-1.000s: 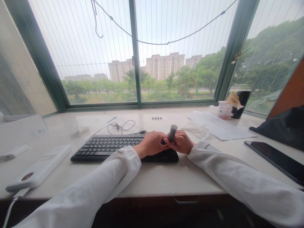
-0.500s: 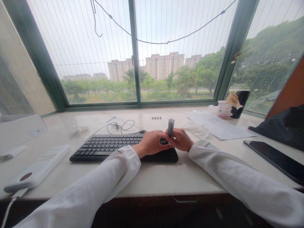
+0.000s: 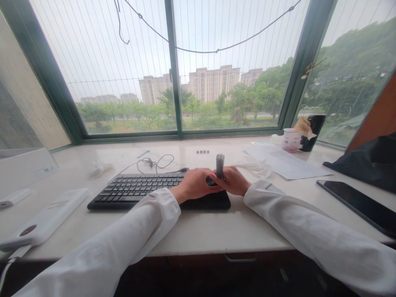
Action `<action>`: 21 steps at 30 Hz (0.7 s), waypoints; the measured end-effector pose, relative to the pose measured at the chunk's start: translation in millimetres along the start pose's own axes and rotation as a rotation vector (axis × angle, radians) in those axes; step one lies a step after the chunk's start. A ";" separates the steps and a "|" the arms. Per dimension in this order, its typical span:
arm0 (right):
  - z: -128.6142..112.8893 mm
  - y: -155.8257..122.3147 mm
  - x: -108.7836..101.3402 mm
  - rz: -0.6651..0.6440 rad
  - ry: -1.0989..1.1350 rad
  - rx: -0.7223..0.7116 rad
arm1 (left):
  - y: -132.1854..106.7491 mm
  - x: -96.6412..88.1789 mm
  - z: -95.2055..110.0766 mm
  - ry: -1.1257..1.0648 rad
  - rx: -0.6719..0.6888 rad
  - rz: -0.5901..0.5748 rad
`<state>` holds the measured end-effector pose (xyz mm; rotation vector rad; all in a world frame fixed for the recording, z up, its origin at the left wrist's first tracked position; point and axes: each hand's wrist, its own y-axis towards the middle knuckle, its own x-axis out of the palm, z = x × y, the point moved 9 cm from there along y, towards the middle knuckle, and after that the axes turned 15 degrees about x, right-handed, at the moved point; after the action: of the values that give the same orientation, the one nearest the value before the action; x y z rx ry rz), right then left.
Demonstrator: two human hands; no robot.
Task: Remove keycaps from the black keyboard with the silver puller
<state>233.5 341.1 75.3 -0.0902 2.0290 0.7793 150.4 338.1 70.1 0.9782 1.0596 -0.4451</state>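
A small grey cylinder [image 3: 220,166] stands nearly upright between the two hands, its long axis pointing up and slightly away from the person, toward the window, with its top end free. Its lower end disappears into the fingers, where a dark rounded piece [image 3: 211,181] shows at its foot; whether that piece is part of the cylinder cannot be told. The right hand [image 3: 232,180] curls inward with its fingers closed around the lower part of the cylinder, which seems to be what keeps it standing. The left hand [image 3: 194,184] lies palm down with its fingers stretched toward the dark piece, almost meeting the right hand, though how firmly it holds cannot be told. Both hands hover over the right end of a black keyboard [image 3: 139,190], the wrists coming out of loose white sleeves [image 3: 297,218]. They sit on a pale stone windowsill [image 3: 198,231], with a printed sheet of paper [image 3: 287,164] and a crumpled tissue [image 3: 253,168] just beyond the right hand. Four small metal pieces [image 3: 202,151] lie in a row further back, a tangled black cable [image 3: 154,163] lies behind the keyboard, and a black smartphone [image 3: 355,202] lies off to the right.
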 end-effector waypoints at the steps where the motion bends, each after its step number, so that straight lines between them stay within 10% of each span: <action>1: 0.8 -0.1 -0.5 0.018 0.000 0.010 | -0.2 0.2 -1.2 -0.007 -0.007 0.003; 21: 3.1 -1.5 -3.1 0.097 0.111 0.119 | -4.2 1.4 -8.0 0.003 -0.107 -0.008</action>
<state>238.1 340.9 75.9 0.0342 2.1938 0.7249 143.8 342.8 65.8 0.8799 1.0792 -0.3896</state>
